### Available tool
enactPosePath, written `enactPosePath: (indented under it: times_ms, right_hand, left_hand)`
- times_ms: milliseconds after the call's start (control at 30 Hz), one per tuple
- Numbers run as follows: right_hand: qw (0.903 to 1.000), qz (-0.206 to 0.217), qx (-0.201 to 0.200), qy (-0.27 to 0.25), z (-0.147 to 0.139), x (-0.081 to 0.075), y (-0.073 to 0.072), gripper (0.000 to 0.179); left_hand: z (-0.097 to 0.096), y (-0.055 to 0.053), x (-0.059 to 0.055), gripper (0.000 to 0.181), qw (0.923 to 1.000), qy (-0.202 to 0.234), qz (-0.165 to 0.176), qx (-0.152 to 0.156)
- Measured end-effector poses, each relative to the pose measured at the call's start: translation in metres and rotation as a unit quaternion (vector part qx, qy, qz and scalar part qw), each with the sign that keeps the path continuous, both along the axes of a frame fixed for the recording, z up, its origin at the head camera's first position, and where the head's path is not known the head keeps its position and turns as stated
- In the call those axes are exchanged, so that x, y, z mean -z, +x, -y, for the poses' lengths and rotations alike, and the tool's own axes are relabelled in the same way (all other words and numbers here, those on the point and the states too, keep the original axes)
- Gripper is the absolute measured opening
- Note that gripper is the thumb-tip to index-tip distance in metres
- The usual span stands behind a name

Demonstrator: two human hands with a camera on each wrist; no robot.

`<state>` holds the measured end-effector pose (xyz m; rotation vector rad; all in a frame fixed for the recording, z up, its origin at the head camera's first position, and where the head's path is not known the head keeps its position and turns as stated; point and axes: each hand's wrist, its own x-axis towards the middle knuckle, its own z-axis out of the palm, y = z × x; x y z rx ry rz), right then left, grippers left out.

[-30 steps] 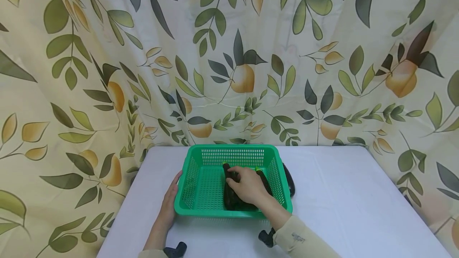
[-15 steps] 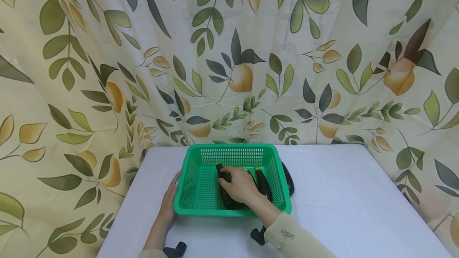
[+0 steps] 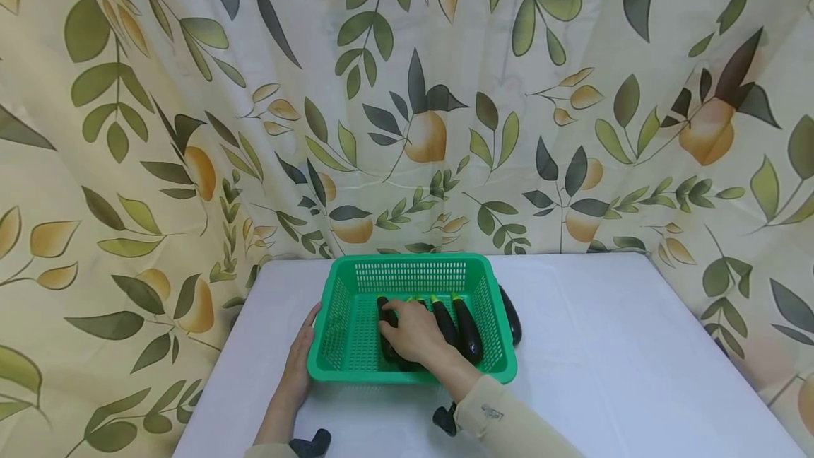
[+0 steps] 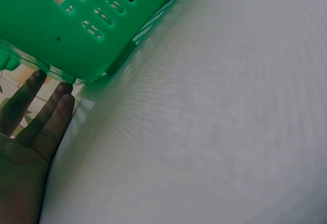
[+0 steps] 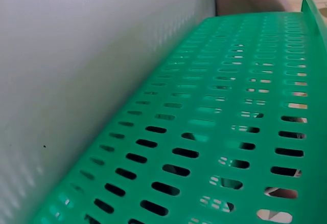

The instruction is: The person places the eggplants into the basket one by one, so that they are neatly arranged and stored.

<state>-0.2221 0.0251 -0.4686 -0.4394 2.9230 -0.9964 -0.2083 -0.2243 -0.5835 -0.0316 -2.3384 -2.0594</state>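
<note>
In the head view, my right hand [image 3: 416,331] reaches into a green plastic basket [image 3: 362,377] and grips a dark eggplant [image 3: 386,348] at the left of a row. Several other eggplants [image 3: 468,331] lie side by side to its right, green stem ends pointing away; the hand partly covers the nearer ones. My left hand [image 3: 299,362] touches the basket's left side with straight fingers. In the left wrist view, the left fingertips [image 4: 64,101] stand right at the basket's rim. The right wrist view shows the slotted near wall [image 5: 204,106], which largely hides the right hand.
Another eggplant [image 3: 511,316] lies on the white tablecloth [image 3: 604,345], against the basket's right side. A curtain [image 3: 439,196] printed with leaves and fruit hangs behind the table's back edge. Black wrist mounts [image 3: 311,442] show below both hands.
My right hand has moved left inside the basket with the eggplant, uncovering more of the eggplants on the right. The left hand has stayed at the basket's side.
</note>
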Motion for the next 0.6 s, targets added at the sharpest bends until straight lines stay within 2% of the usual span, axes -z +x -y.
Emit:
enactPosePath:
  times_ms: [300,600]
  right_hand:
    - [1.0,0.002,0.002,0.004,0.004,0.006,-0.002,0.034]
    - [0.9994,0.009,0.007,0.032,0.013,0.012,-0.005,0.036]
  left_hand:
    - [0.0,-0.001,0.0,0.043,1.0,-0.008,0.004,-0.003]
    - [-0.001,0.0,-0.001,0.044,0.9999,0.001,-0.011,0.003]
